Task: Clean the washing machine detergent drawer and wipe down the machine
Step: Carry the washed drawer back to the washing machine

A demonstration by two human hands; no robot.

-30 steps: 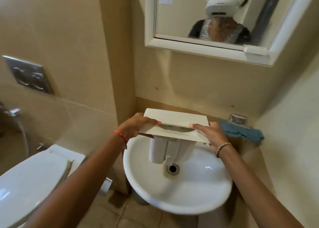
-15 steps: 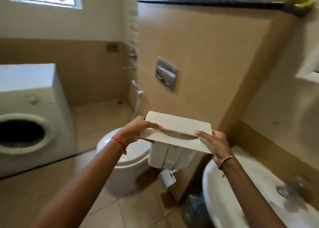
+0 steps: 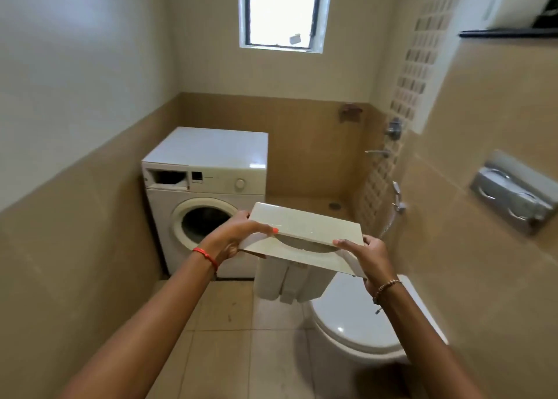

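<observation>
I hold the white detergent drawer (image 3: 305, 232) in front of me with both hands, its front panel facing up and its compartments hanging downward. My left hand (image 3: 238, 237) grips the panel's left end and my right hand (image 3: 367, 255) grips its right end. The white front-loading washing machine (image 3: 208, 187) stands against the far wall, straight ahead. Its drawer slot (image 3: 167, 178) at the top left gapes dark and empty, and its round door opening (image 3: 200, 222) is partly hidden behind my left hand.
A white toilet (image 3: 356, 323) with its lid down sits below the drawer on the right. A chrome flush plate (image 3: 513, 191) and a hand sprayer (image 3: 398, 198) are on the right wall. A window (image 3: 280, 12) is above the machine. Tiled floor stretches between me and the machine.
My view has swung left from the washbasin, past the toilet, to face the washing machine. Both hands have kept the same grip on the drawer throughout.
</observation>
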